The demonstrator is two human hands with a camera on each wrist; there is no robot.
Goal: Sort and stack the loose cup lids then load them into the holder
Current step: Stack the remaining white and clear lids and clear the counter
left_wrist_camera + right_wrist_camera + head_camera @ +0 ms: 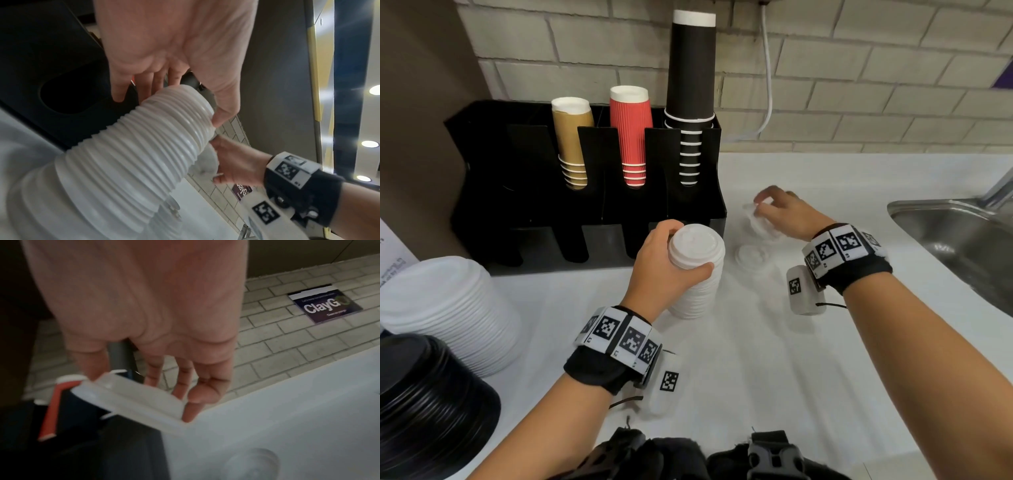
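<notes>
Left hand (667,263) around lid stack (697,274)

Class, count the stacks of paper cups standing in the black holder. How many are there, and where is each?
3. In the holder: the brown stack leftmost, the red stack in the middle, the tall black stack at the right end. Others may be hidden.

A white counter (774,359) runs below a pale brick wall (859,68). At two o'clock a steel sink (962,240) is set into it. A white cable (768,85) hangs down the wall at twelve. Round ceiling lights (370,143) glow overhead.
</notes>
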